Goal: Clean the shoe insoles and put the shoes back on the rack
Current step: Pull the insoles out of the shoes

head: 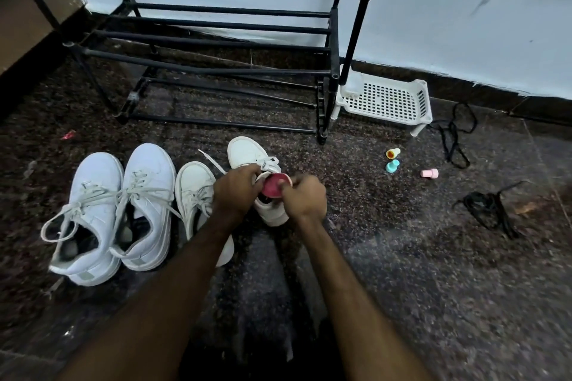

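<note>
A small white shoe (247, 151) stands on the dark floor in front of the black shoe rack (223, 49). A pink-red insole (272, 187) sticks out of its opening. My left hand (236, 192) grips the shoe's tongue and collar. My right hand (305, 198) pinches the insole's heel end. Its twin, a second small white shoe (193, 185), lies just to the left, partly under my left forearm. A pair of larger white sneakers (117, 210) with loose laces stands further left.
A white perforated plastic basket (387, 100) sits right of the rack by the wall. Three small plastic pieces, yellow (393, 152), teal (392, 166) and pink (429, 173), lie on the floor. Black laces (455, 133) and another black lace bundle (489, 207) lie at the right.
</note>
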A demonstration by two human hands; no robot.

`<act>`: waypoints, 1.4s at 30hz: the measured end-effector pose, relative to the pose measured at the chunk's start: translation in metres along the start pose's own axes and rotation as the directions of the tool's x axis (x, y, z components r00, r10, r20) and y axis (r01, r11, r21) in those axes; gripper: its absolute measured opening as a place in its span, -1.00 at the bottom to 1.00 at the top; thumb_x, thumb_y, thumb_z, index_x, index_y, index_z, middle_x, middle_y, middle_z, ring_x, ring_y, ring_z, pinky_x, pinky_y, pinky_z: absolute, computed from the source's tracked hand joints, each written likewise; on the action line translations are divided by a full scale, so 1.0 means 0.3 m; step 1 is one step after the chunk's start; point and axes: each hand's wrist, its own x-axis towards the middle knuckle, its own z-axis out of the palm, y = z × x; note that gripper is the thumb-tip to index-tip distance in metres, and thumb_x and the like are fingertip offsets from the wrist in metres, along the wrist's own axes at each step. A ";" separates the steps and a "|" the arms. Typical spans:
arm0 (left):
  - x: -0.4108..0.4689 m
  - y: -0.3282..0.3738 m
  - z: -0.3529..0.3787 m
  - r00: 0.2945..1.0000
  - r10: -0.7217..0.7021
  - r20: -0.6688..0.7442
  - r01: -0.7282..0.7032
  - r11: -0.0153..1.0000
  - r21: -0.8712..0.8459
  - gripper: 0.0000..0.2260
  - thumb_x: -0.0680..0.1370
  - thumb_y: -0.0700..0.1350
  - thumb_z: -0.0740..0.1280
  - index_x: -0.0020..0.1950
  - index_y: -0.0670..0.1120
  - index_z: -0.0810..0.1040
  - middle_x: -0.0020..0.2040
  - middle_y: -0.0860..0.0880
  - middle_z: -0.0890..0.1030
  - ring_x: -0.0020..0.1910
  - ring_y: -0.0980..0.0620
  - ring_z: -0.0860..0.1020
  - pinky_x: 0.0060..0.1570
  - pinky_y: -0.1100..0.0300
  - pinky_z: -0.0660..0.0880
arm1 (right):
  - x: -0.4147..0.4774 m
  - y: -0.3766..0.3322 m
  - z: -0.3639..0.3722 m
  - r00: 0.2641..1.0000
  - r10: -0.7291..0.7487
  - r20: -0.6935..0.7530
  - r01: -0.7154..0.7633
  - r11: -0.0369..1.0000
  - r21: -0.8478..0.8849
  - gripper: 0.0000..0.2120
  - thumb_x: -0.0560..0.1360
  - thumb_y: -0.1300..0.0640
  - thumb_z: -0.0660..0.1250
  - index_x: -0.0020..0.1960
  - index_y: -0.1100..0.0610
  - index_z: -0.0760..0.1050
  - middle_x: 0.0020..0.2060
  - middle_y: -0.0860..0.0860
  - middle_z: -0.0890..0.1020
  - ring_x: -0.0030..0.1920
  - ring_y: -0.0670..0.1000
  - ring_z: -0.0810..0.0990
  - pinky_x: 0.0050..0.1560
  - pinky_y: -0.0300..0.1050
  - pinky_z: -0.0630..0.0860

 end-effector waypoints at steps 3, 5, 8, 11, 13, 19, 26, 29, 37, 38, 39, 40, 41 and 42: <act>0.033 0.009 -0.008 1.000 0.004 0.031 -0.005 0.999 0.041 -0.74 0.51 0.18 0.31 0.04 0.05 0.59 -0.06 -0.09 0.66 -0.01 -0.17 0.61 -0.16 0.10 0.44 | -0.022 0.092 -0.038 0.996 0.085 -0.023 -0.081 0.987 0.142 -0.77 0.43 -0.07 0.39 -0.13 0.09 0.65 -0.23 0.06 0.69 -0.16 0.10 0.65 -0.16 -0.13 0.49; 0.056 0.016 -0.010 0.999 0.002 0.039 -0.005 0.998 0.070 -0.73 0.49 0.19 0.33 0.06 0.07 0.61 -0.05 -0.12 0.65 -0.02 -0.19 0.61 -0.12 0.07 0.48 | -0.040 0.151 -0.053 0.995 0.103 -0.010 -0.098 0.968 0.233 -0.77 0.41 -0.07 0.42 -0.18 0.10 0.64 -0.31 0.02 0.68 -0.24 0.07 0.65 -0.19 -0.13 0.51; 0.075 0.020 -0.016 0.998 -0.011 0.067 0.006 0.997 0.078 -0.76 0.46 0.17 0.37 0.01 0.07 0.62 -0.03 -0.09 0.65 0.00 -0.18 0.60 -0.09 0.08 0.49 | -0.078 0.240 -0.078 0.993 0.096 0.072 -0.117 0.914 0.389 -0.73 0.34 -0.10 0.44 -0.20 0.12 0.63 -0.40 -0.02 0.68 -0.37 0.01 0.65 -0.20 0.05 0.62; 0.065 0.050 -0.020 0.994 0.005 0.110 -0.017 0.994 0.109 -0.78 0.45 0.18 0.38 -0.08 0.06 0.61 -0.04 -0.04 0.64 0.01 -0.14 0.60 -0.12 0.14 0.43 | -0.112 0.328 -0.094 0.991 0.086 0.103 -0.125 0.865 0.486 -0.69 0.26 -0.16 0.45 -0.17 0.06 0.64 -0.38 0.04 0.70 -0.32 0.10 0.69 -0.14 0.22 0.62; 0.054 0.067 -0.015 0.992 0.019 0.123 -0.037 0.989 0.144 -0.77 0.46 0.20 0.37 -0.09 0.05 0.59 -0.04 -0.04 0.63 0.03 -0.13 0.59 -0.12 0.15 0.39 | -0.144 0.356 -0.125 0.988 0.085 0.126 -0.142 0.817 0.559 -0.75 0.29 -0.07 0.47 -0.19 0.11 0.64 -0.34 0.12 0.70 -0.27 0.21 0.70 -0.11 0.31 0.60; 0.066 0.118 0.002 0.988 0.054 0.142 -0.081 0.978 0.193 -0.77 0.48 0.19 0.34 -0.07 0.06 0.58 -0.03 -0.06 0.63 0.04 -0.12 0.59 -0.11 0.13 0.39 | -0.179 0.399 -0.273 0.991 0.067 0.119 -0.126 0.789 0.602 -0.92 0.46 0.23 0.44 -0.15 0.26 0.64 -0.29 0.17 0.70 -0.21 0.22 0.70 -0.11 0.12 0.63; 0.084 0.087 -0.003 0.996 0.039 0.084 -0.057 0.973 0.223 -0.80 0.50 0.09 0.32 0.02 0.02 0.59 0.00 -0.11 0.63 0.02 -0.19 0.59 -0.07 0.08 0.46 | -0.209 0.492 -0.474 0.983 0.145 0.114 -0.179 0.599 0.780 -0.93 0.48 0.35 0.34 -0.17 0.33 0.54 -0.42 0.13 0.65 -0.49 -0.04 0.60 -0.42 -0.23 0.52; 0.070 0.072 0.019 0.995 0.069 0.067 -0.080 0.981 0.179 -0.79 0.48 0.08 0.34 0.03 0.01 0.59 0.00 -0.12 0.64 0.00 -0.20 0.59 -0.09 0.04 0.48 | -0.160 0.533 -0.437 0.976 0.200 0.088 -0.184 0.534 0.825 -0.94 0.49 0.28 0.36 -0.11 0.30 0.56 -0.31 0.19 0.66 -0.42 0.02 0.62 -0.39 -0.21 0.57; 0.039 0.068 0.051 0.992 0.128 0.004 -0.128 0.988 0.086 -0.82 0.45 0.02 0.37 0.01 -0.01 0.56 0.03 -0.09 0.63 0.00 -0.19 0.60 -0.12 0.04 0.48 | -0.055 0.614 -0.128 0.894 0.342 0.288 -0.445 0.609 0.657 -0.86 0.55 0.34 0.29 -0.16 0.17 0.49 -0.48 -0.04 0.64 -0.56 -0.13 0.57 -0.60 -0.39 0.36; 0.040 0.066 0.051 0.992 0.124 0.004 -0.124 0.989 0.084 -0.82 0.46 0.02 0.37 0.01 -0.01 0.57 0.02 -0.09 0.63 0.00 -0.19 0.60 -0.11 0.04 0.48 | -0.050 0.621 -0.114 0.893 0.360 0.270 -0.447 0.640 0.626 -0.84 0.57 0.32 0.26 -0.16 0.14 0.48 -0.47 -0.02 0.64 -0.58 -0.13 0.56 -0.62 -0.38 0.32; 0.041 0.067 0.051 0.993 0.117 0.005 -0.117 0.989 0.088 -0.83 0.47 0.01 0.36 0.01 -0.01 0.58 0.02 -0.10 0.63 0.00 -0.19 0.60 -0.11 0.04 0.48 | -0.049 0.621 -0.110 0.894 0.365 0.261 -0.446 0.670 0.594 -0.83 0.59 0.29 0.24 -0.15 0.11 0.47 -0.44 0.01 0.65 -0.59 -0.12 0.55 -0.63 -0.37 0.29; 0.042 0.070 0.050 0.994 0.107 0.005 -0.107 0.989 0.099 -0.83 0.47 0.01 0.36 0.01 -0.01 0.58 0.01 -0.11 0.64 0.00 -0.20 0.60 -0.10 0.03 0.48 | -0.045 0.626 -0.107 0.893 0.373 0.251 -0.449 0.702 0.553 -0.85 0.60 0.25 0.22 -0.12 0.10 0.47 -0.40 0.05 0.65 -0.59 -0.11 0.54 -0.63 -0.36 0.27; 0.040 0.074 0.050 0.996 0.094 0.005 -0.094 0.989 0.113 -0.83 0.47 0.01 0.35 0.00 -0.02 0.59 0.00 -0.11 0.64 0.00 -0.21 0.60 -0.10 0.03 0.49 | -0.044 0.631 -0.106 0.898 0.376 0.231 -0.440 0.733 0.518 -0.89 0.60 0.22 0.23 -0.08 0.09 0.49 -0.36 0.07 0.65 -0.58 -0.09 0.54 -0.61 -0.34 0.30; 0.037 0.078 0.050 0.997 0.083 -0.002 -0.082 0.989 0.123 -0.83 0.47 0.00 0.34 0.00 -0.02 0.59 0.00 -0.12 0.65 -0.01 -0.21 0.60 -0.10 0.02 0.49 | -0.038 0.651 -0.098 0.903 0.381 0.197 -0.428 0.774 0.466 -0.93 0.58 0.14 0.25 -0.01 0.08 0.51 -0.33 0.07 0.66 -0.54 -0.06 0.57 -0.57 -0.30 0.39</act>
